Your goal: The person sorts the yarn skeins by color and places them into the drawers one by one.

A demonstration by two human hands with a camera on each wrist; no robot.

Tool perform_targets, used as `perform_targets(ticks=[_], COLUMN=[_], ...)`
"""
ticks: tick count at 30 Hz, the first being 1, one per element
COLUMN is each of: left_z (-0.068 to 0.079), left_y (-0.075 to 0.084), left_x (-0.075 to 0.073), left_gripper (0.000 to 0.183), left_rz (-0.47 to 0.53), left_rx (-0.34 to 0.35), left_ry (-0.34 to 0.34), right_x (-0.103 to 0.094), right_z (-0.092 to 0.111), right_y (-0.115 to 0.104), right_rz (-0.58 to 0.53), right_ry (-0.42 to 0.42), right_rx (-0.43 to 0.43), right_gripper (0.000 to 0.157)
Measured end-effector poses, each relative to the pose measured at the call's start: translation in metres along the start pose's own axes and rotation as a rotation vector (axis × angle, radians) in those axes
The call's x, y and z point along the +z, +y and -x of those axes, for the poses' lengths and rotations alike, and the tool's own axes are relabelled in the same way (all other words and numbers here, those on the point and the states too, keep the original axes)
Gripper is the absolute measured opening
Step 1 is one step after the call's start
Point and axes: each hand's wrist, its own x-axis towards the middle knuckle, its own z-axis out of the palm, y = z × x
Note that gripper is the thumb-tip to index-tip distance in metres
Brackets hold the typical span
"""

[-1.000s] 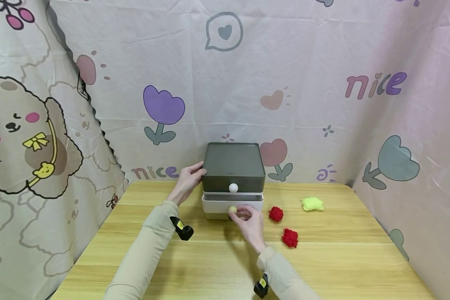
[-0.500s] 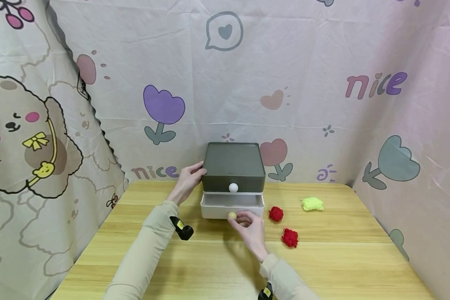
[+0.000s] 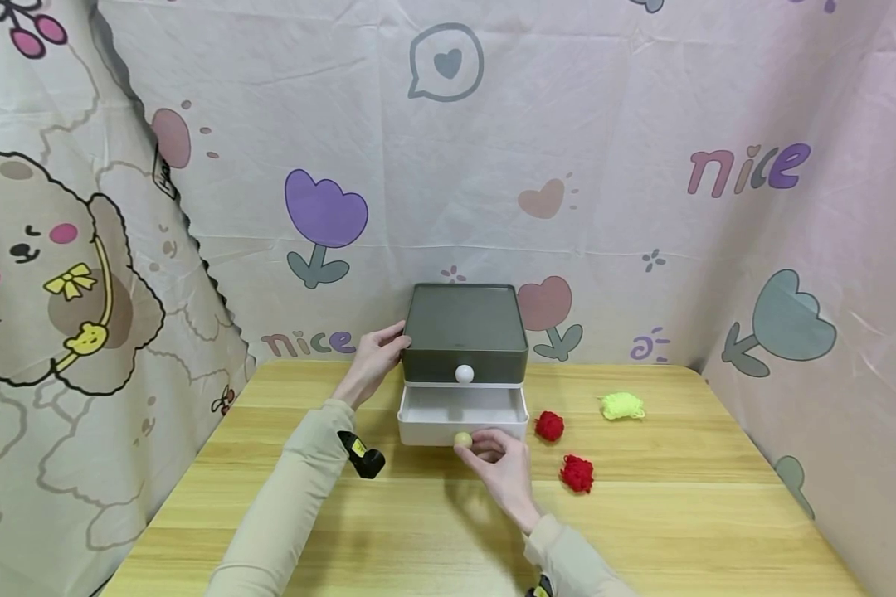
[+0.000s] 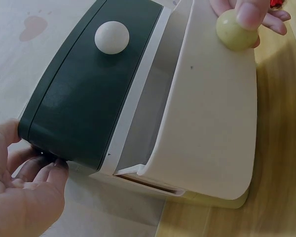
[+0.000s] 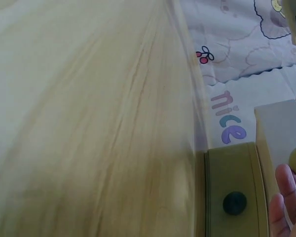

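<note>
Left hand [image 3: 374, 359] laid against green box [image 3: 466, 333]; right hand [image 3: 506, 476] clamped on yellowish knob [image 3: 462, 440].
White drawer [image 3: 427, 434] is held extended between them.

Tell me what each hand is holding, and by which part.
The right hand pinches the white lower drawer by its round yellowish knob. The left hand grips the drawer cabinet at its dark green upper part's left side.

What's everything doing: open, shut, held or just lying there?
White drawer, open
Dark green top drawer, shut
Olive bottom drawer, looks shut
Yellowish knob, pinched by the right grip
White knob, untouched
Dark knob, untouched
Left grip, resting against the left side of the box
Nearer red yarn ball, lying loose
Farther red yarn ball, lying loose
Yellow-green yarn, lying loose
</note>
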Motion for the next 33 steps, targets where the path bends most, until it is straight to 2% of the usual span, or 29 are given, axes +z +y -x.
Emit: perform_targets(ticks=[15, 27, 33], left_z=[0.0, 0.0, 0.003], left_y=[0.001, 0.001, 0.001], left_x=[0.0, 0.001, 0.001], left_gripper=[0.057, 0.057, 0.059], left_rz=[0.007, 0.017, 0.016], left_rx=[-0.004, -0.007, 0.028], left_ry=[0.004, 0.001, 0.0], right_x=[-0.004, -0.006, -0.007], right_z=[0.012, 0.018, 0.019], right_y=[-0.004, -0.004, 0.0], right_rz=[0.005, -0.005, 0.017], right_ry=[-0.01, -0.02, -0.031], right_rx=[0.032, -0.037, -0.077], right_gripper=[0.019, 0.019, 0.02])
